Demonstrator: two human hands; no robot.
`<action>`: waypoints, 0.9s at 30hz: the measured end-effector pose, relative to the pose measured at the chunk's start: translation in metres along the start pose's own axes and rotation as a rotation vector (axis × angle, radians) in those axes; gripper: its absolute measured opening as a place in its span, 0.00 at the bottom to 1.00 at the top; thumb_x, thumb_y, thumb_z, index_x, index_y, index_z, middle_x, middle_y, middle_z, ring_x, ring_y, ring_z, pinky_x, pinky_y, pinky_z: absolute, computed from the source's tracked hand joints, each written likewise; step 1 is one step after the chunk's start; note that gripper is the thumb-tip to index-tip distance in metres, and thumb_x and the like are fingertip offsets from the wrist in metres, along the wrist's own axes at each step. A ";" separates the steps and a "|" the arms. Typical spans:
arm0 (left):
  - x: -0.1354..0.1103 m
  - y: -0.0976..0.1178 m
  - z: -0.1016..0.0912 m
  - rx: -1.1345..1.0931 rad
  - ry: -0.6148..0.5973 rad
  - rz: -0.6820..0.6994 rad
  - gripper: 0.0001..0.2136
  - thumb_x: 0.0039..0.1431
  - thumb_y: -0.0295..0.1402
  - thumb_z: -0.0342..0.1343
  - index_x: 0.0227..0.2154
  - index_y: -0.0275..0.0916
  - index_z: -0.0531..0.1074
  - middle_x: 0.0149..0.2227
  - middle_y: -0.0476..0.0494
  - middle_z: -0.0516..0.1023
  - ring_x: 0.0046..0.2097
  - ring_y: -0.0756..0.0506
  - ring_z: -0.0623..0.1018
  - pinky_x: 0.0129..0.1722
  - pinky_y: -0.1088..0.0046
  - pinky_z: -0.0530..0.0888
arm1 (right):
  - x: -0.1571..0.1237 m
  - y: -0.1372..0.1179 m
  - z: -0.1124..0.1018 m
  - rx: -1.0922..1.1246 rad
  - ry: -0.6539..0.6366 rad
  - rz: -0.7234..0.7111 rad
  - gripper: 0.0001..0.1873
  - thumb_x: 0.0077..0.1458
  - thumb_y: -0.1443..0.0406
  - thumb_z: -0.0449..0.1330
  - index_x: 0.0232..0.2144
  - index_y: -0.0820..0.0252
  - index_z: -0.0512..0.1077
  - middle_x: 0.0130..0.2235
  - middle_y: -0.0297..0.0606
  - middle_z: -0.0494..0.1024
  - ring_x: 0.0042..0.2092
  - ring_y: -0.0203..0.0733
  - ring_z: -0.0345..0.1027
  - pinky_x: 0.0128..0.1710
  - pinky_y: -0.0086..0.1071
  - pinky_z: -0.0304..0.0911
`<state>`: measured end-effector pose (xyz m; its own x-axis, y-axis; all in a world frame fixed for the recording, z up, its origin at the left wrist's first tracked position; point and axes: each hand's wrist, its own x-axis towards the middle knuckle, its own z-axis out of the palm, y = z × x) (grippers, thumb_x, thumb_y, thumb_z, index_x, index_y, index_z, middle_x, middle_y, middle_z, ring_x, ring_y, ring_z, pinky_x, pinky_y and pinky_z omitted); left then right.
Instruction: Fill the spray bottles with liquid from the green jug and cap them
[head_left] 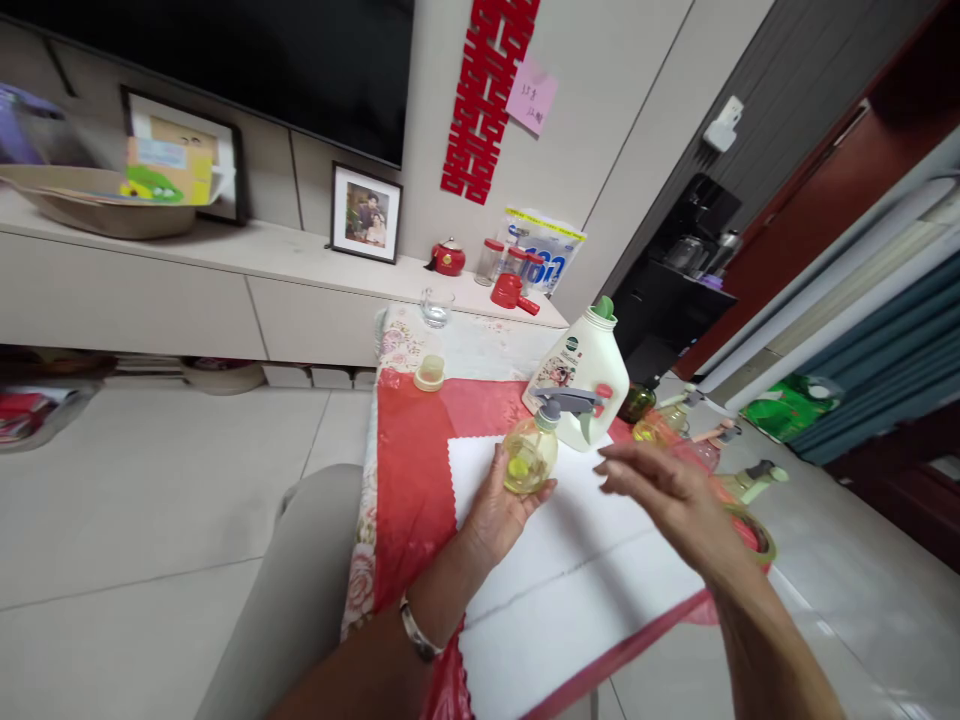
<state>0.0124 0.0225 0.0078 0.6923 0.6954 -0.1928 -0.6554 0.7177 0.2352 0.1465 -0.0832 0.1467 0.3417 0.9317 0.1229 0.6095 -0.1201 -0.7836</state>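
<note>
- The person's left hand [499, 510] holds a small round pump bottle [529, 455] of clear yellow-green plastic; its grip is wrapped round the lower half, thumb on one side and fingers on the other.
- The pump bottle stands roughly upright at the far edge of a white mat [570, 590], with its grey pump head [570, 402] pointing right.
- The right hand [660, 490] hovers palm down over the mat, just right of the bottle and apart from it. Its grip is spread, the fingers loose and closed on nothing.
- A silver bracelet [416, 632] sits on the left wrist.
- Right behind the pump bottle stands a large white jug [589, 375] with a green cap and a printed label.
- The mat lies on a red cloth [412, 460] that covers the near part of the surface [487, 350]; the far part shows a floral pattern.
- To the right of the jug are a small dark green bottle [637, 403] and several trigger spray bottles [754, 480], partly hidden behind the right hand.
- A tape roll [759, 540] lies near the right wrist at the edge of the surface.
- A small pale-green cap [430, 373] rests at the far left of the red cloth, well apart from both hands, and a drinking glass [436, 306] stands beyond it.
</note>
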 end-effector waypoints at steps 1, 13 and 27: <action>0.000 0.000 0.001 0.005 0.005 -0.007 0.19 0.66 0.49 0.54 0.46 0.39 0.76 0.46 0.41 0.80 0.43 0.44 0.80 0.45 0.63 0.79 | 0.001 -0.007 -0.010 -0.041 0.078 -0.034 0.26 0.56 0.45 0.63 0.45 0.59 0.76 0.42 0.43 0.79 0.42 0.45 0.74 0.43 0.36 0.69; -0.009 -0.005 0.007 0.212 -0.036 -0.153 0.17 0.68 0.46 0.52 0.50 0.40 0.74 0.55 0.37 0.76 0.48 0.42 0.78 0.46 0.60 0.79 | 0.059 -0.059 -0.032 -0.722 -0.418 -0.172 0.14 0.62 0.56 0.57 0.35 0.59 0.75 0.27 0.32 0.73 0.28 0.33 0.62 0.28 0.27 0.51; -0.012 0.000 0.001 0.354 -0.027 -0.230 0.19 0.54 0.30 0.67 0.48 0.38 0.72 0.46 0.37 0.79 0.38 0.42 0.82 0.41 0.64 0.75 | 0.083 -0.015 -0.125 -1.065 -0.099 0.261 0.14 0.65 0.61 0.53 0.34 0.63 0.74 0.30 0.38 0.75 0.32 0.36 0.68 0.34 0.28 0.60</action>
<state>0.0044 0.0148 0.0111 0.8193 0.5137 -0.2547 -0.3419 0.7943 0.5022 0.2553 -0.0465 0.2445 0.5201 0.8522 -0.0566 0.8479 -0.5072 0.1541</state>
